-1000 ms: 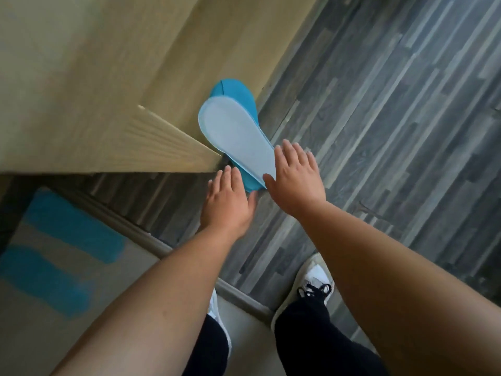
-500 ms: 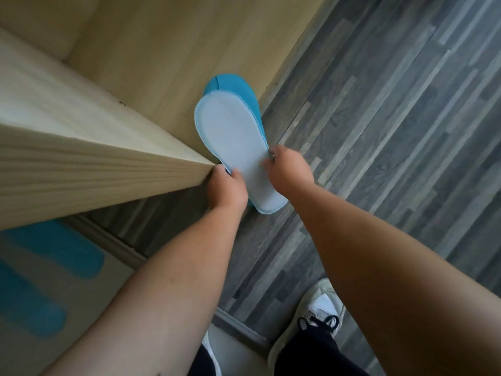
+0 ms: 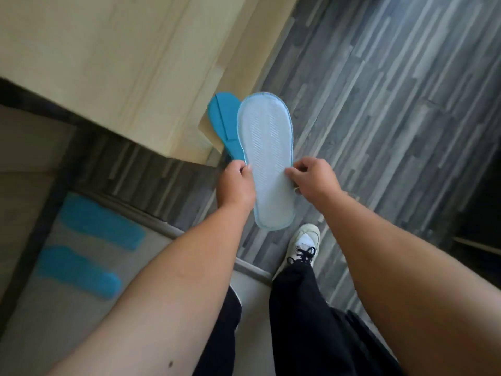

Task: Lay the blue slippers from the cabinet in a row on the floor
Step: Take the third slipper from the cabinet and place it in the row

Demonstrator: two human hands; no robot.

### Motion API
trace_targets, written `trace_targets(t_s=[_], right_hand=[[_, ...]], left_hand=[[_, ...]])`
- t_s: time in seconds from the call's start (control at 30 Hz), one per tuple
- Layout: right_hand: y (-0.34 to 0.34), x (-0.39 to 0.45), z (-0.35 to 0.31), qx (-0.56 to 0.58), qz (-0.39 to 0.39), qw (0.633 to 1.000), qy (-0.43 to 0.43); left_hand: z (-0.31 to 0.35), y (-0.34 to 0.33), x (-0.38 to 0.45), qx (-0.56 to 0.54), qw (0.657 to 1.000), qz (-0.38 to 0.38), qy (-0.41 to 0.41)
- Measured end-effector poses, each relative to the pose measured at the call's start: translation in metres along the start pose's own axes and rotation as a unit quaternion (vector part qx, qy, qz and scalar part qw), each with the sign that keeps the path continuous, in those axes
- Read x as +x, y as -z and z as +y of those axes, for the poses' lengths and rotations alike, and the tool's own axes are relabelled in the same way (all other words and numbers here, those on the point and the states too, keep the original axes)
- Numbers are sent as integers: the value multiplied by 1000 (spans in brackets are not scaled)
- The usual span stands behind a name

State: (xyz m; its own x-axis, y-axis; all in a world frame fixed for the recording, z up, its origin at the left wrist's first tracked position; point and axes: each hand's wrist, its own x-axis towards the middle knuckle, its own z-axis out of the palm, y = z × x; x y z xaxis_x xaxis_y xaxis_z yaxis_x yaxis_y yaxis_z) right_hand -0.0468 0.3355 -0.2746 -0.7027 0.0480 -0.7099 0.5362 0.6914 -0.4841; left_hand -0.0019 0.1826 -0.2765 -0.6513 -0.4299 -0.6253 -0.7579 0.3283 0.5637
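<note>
I hold a pair of flat blue slippers above the floor. The near slipper [image 3: 267,156] shows its pale ribbed sole upward. My right hand [image 3: 314,180] pinches its right edge, and my left hand [image 3: 235,185] pinches its left edge. The second slipper [image 3: 223,126], blue side up, sticks out behind and to the left of the first, its lower end hidden behind my left hand. Two more blue slippers [image 3: 101,226] [image 3: 77,272] lie side by side on the light floor at the lower left.
A light wooden cabinet [image 3: 122,63] fills the upper left, its corner close to my left hand. Grey striped plank flooring [image 3: 379,104] spreads to the right. A metal threshold strip [image 3: 168,232] runs between the two floors. My white sneaker [image 3: 302,245] stands just below the slippers.
Both hands have closed on the slipper pair and lifted it off the floor by the cabinet, toward me. The two slippers have spread apart, the blue one showing at the left.
</note>
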Motion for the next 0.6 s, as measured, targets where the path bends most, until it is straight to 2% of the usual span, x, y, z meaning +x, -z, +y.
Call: trace_targets(t_s=[0.1, 0.23, 0.4, 0.6], right_hand=[[10, -53, 1, 52, -10, 998, -35], [7, -97, 3, 62, -23, 997, -46], [-22, -124, -4, 54, -17, 998, -33], [-84, -164, -20, 3, -74, 997, 13]], left_hand=[[5, 26, -40, 11, 999, -44, -20], [-6, 52, -74, 42, 996, -78, -24], [-39, 81, -98, 38, 997, -67, -7], [-109, 130, -136, 7, 999, -1, 39]])
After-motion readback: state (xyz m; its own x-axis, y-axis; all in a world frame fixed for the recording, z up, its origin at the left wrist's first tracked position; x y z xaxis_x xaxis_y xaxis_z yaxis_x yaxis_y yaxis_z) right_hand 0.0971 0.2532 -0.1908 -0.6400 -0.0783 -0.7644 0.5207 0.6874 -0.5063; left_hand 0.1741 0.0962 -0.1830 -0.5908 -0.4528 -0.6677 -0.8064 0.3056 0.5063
